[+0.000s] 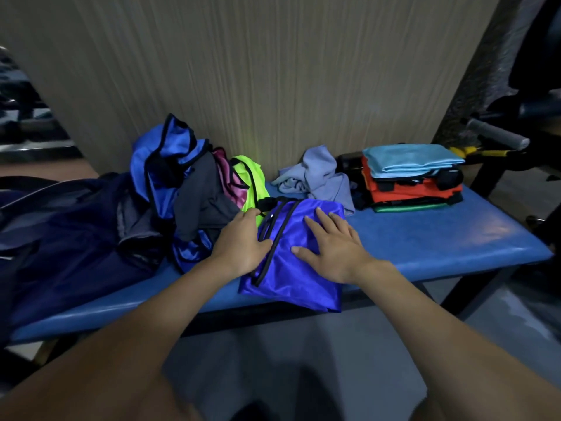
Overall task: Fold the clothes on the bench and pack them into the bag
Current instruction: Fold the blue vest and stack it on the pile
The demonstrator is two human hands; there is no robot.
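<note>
Nearest, at six o'clock on the bench [440, 238], both hands lay flat and released on a half-folded blue vest [300, 256]: the left hand [243, 241] on its black-trimmed edge, the right hand [331, 247] pressing its middle. At ten o'clock an unfolded heap [194, 177] waited beside the dark bag [60, 226], seemingly unpacked. At two o'clock stood a folded stack [413, 177]; folding seemed roughly half done.

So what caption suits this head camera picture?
Both hands press a folded blue bib flat on the bench.
</note>
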